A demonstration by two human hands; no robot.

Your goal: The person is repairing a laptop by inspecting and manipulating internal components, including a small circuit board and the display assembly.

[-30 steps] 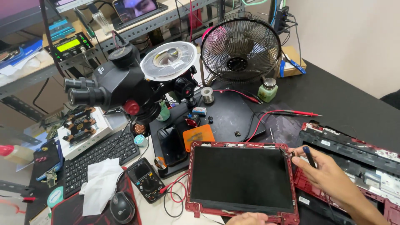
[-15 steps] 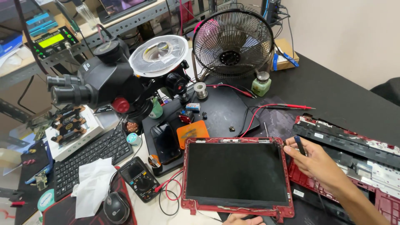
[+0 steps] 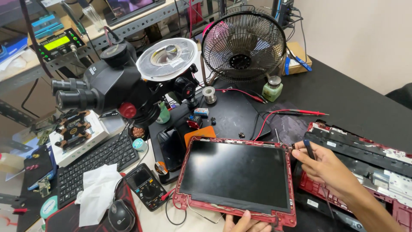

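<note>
My right hand (image 3: 328,165) sits at the right edge of the screen (image 3: 236,178), fingers curled around a thin dark tool (image 3: 308,148) pinched near its top, its tip lost behind my fingers. My left hand (image 3: 244,222) shows only as fingertips at the bottom of the view, touching the near rim of the screen's red frame (image 3: 189,169); I cannot tell how far it is open or whether it grips the rim. The screen lies flat on the table (image 3: 343,96), dark glass up, its frame bare and rough at the edges. Just right of it lies the red laptop base (image 3: 365,150), opened up, with black strips across it. Behind the screen is a black mat (image 3: 234,114) with an orange pick (image 3: 199,133) touching the screen's far left corner and red probe leads (image 3: 296,112) trailing over it. A microscope (image 3: 111,92) stands at the left, a fan (image 3: 243,45) at the back. A multimeter (image 3: 146,185), a mouse (image 3: 121,215), a tissue (image 3: 98,191) and a keyboard (image 3: 92,165) lie to the left of the screen.
</note>
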